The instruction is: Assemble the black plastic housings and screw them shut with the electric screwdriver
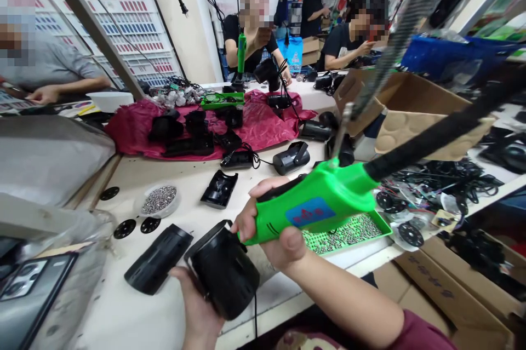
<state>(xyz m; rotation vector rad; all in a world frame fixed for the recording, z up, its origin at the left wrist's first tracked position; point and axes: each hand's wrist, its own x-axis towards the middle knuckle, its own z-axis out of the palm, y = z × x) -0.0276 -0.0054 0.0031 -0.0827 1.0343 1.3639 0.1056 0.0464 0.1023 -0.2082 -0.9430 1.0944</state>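
Note:
In the head view my right hand (283,246) is wrapped round a bright green electric screwdriver (304,210) with a blue label. It hangs from a metal spring, and a thick black cable leaves its back end. The screwdriver's front end is close to a black cylindrical housing (224,270); whether they touch is hidden. My left hand (197,306) grips this housing from below and the left, and a thin cord hangs from it. Left of it lies a black half-shell (158,259) on the white table. Beyond the screwdriver sits a green tray (384,228) of screws.
A round tub (175,205) of small screws stands left, near black discs (124,228). Black shells lie on pink plastic (263,136) farther back. A cardboard box (415,131) and tangled wires (435,188) are right. A phone (36,295) lies near left. Several people sit or stand beyond.

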